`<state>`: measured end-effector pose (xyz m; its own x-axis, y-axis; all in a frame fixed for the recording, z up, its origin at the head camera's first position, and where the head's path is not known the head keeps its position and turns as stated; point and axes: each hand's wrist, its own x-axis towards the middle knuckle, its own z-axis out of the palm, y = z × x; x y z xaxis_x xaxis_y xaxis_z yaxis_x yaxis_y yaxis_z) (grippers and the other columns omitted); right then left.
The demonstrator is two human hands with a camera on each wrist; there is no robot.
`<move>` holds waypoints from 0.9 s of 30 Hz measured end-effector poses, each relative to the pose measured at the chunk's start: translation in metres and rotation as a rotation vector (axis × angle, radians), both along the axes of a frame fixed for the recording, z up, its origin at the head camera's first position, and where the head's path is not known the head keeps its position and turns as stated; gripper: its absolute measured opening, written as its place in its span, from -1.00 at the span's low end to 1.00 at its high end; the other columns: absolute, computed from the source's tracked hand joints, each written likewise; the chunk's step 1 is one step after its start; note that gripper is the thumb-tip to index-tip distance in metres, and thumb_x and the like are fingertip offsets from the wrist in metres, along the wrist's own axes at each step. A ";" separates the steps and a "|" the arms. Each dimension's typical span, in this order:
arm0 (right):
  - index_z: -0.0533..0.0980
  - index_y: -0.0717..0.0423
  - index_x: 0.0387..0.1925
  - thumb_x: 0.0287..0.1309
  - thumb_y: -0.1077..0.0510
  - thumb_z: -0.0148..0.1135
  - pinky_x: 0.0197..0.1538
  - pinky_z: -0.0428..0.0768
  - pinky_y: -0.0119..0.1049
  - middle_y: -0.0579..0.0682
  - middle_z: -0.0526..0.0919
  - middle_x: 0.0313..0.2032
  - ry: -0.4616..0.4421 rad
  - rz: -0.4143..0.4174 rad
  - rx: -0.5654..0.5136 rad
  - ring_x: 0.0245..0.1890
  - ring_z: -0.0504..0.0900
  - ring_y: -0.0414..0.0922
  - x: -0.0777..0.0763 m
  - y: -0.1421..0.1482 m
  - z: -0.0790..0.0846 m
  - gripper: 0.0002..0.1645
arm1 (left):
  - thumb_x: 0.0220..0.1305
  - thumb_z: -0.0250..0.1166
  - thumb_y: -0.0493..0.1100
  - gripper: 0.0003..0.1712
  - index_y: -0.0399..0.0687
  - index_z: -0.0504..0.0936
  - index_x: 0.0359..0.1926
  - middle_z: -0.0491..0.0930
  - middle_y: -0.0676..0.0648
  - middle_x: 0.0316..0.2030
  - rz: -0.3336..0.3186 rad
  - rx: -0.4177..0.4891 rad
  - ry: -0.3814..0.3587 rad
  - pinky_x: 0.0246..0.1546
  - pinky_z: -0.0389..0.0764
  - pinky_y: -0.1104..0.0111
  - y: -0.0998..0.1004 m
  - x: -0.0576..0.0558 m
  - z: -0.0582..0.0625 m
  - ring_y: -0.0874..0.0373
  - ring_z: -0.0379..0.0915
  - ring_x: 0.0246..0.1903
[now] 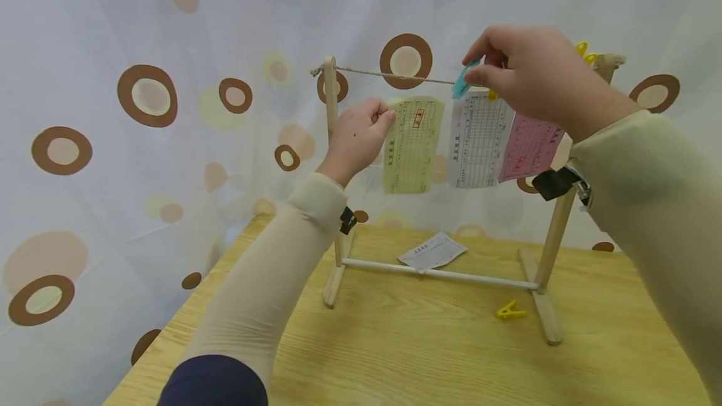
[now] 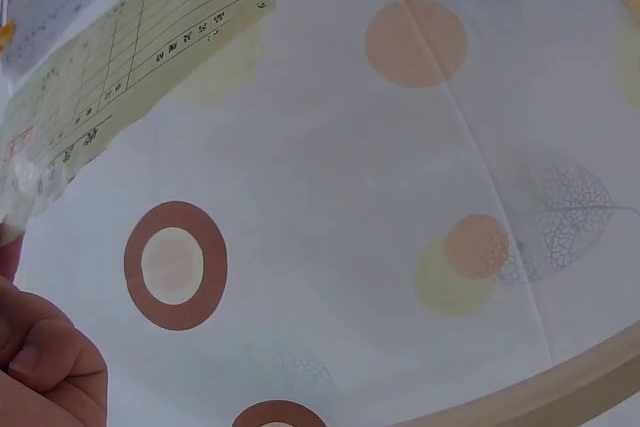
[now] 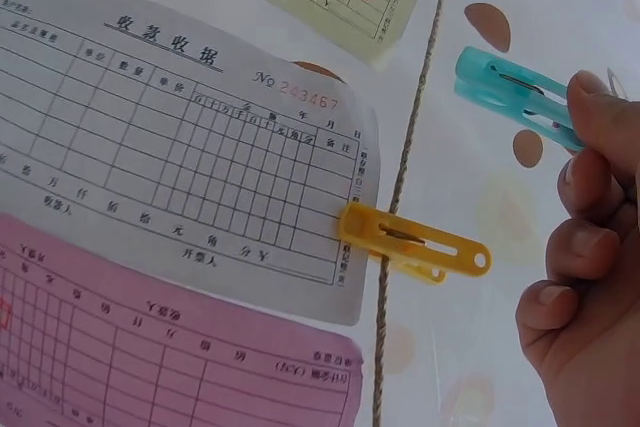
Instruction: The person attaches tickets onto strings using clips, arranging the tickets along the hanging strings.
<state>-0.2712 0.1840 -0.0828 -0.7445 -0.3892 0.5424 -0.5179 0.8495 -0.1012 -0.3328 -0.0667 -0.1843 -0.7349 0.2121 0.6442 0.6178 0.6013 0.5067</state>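
My left hand pinches a pale yellow receipt slip by its upper left edge; the slip hangs just below the rope. A light blue clothespin is pinched between thumb and fingers of my right hand, near the rope. In the right wrist view, the clothespin stands apart from the rope. A white receipt hangs from the rope by a yellow clothespin. Beside it hangs a pink receipt, partly overlapped by the white one in the head view.
The rope runs between the wooden posts of a stand with a white lower bar. On the wooden table lie another white receipt behind the bar and a yellow clothespin. A dotted curtain hangs behind.
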 end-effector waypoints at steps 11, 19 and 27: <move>0.59 0.07 -0.02 0.52 -0.05 0.06 -0.32 0.42 -0.12 0.03 0.65 -0.19 -0.040 -0.019 -0.004 -0.33 0.45 -0.01 -0.023 -0.022 0.021 -0.67 | 0.56 0.12 -0.02 -0.70 -0.06 0.46 -0.34 0.45 -0.05 -0.47 -0.010 0.020 -0.062 -0.42 0.31 0.34 0.008 -0.009 0.012 0.10 0.31 -0.46; 0.58 0.12 -0.05 0.53 0.01 0.06 -0.27 0.42 -0.11 0.05 0.67 -0.16 -0.090 -0.023 -0.021 -0.27 0.44 0.01 -0.037 -0.027 0.022 -0.71 | 0.56 0.13 -0.01 -0.69 -0.07 0.47 -0.34 0.49 -0.03 -0.41 -0.011 0.022 -0.078 -0.40 0.32 0.36 0.013 -0.014 0.016 0.11 0.32 -0.44; 0.56 0.08 0.09 0.51 -0.04 0.07 -0.40 0.45 -0.13 0.08 0.60 -0.16 -0.155 -0.066 0.033 -0.35 0.46 0.05 -0.044 -0.028 0.018 -0.65 | 0.55 0.14 -0.02 -0.74 -0.06 0.53 -0.28 0.54 -0.01 -0.33 -0.035 0.016 -0.116 -0.36 0.33 0.36 0.023 -0.015 0.017 0.12 0.34 -0.39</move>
